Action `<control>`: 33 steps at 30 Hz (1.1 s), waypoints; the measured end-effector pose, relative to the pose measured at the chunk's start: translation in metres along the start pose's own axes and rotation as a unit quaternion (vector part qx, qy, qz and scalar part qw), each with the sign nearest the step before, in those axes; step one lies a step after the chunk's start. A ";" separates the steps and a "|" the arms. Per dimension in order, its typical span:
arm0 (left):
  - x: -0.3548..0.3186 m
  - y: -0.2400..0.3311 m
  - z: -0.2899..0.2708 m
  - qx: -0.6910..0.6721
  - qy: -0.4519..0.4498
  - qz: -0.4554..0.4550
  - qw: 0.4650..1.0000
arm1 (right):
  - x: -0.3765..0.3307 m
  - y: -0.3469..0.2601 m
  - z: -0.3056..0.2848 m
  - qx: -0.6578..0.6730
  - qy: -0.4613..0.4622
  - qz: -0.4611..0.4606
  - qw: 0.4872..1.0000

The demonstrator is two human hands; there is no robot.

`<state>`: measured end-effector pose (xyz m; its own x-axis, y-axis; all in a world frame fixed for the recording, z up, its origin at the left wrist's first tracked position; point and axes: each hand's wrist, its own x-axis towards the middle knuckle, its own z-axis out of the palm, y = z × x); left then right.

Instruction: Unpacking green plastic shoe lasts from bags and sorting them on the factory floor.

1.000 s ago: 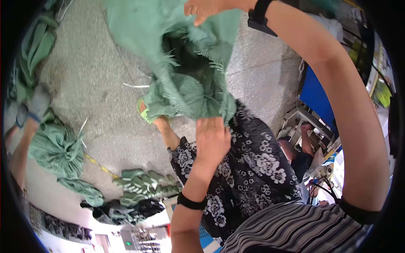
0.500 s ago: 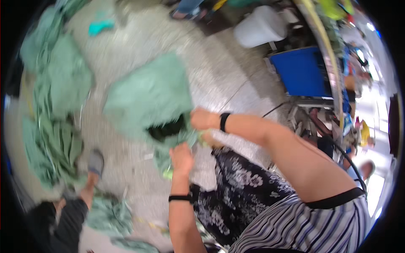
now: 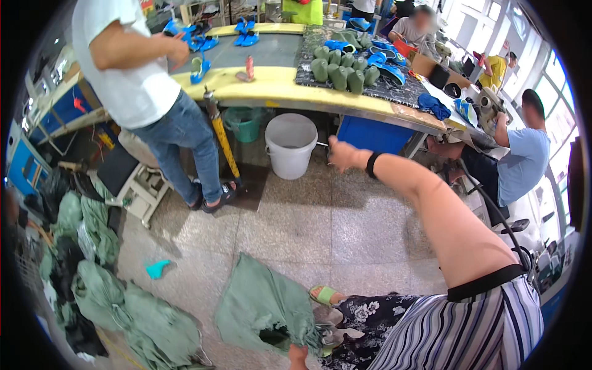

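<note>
A green woven sack (image 3: 262,296) lies on the floor by my feet, its frayed dark opening toward me. My left hand (image 3: 298,356), partly cut off by the lower edge, is closed on the sack's gathered rim. The sack's contents cannot be made out. My right hand (image 3: 348,155) is stretched forward above the floor, near the white bucket (image 3: 291,151) in the picture. Its fingers look apart, with nothing visible in them.
A long workbench (image 3: 271,83) with a yellow edge carries green shoe lasts (image 3: 345,69) and blue shoe pieces. A person in jeans (image 3: 191,135) stands at left; another in light blue (image 3: 524,154) sits at right. More green sacks (image 3: 139,314) and a turquoise piece (image 3: 158,269) lie on the floor.
My right hand has left the sack and reached forward. My left hand stays at the sack's opening. The view has swung up to the workbench and the people.
</note>
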<state>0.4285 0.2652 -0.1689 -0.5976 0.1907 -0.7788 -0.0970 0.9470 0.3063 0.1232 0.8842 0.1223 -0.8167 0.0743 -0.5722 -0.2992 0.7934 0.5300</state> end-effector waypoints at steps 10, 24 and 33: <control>0.014 0.051 -0.037 -0.039 -0.044 -0.021 0.998 | -0.009 0.037 0.053 0.425 0.104 0.046 0.898; -0.007 0.088 0.001 -0.167 0.171 -0.029 0.971 | -0.008 -0.325 0.010 0.472 -0.153 -0.304 0.813; 0.049 0.060 0.058 -0.106 0.114 0.013 0.988 | 0.015 -0.565 0.042 0.380 0.086 -0.496 0.776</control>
<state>0.4391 0.3459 -0.2207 -0.7627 0.1279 -0.6340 -0.2299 0.8626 0.4506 0.3006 0.4620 -0.2120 -0.4448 -0.8305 -0.3352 -0.4987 0.5406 -0.6776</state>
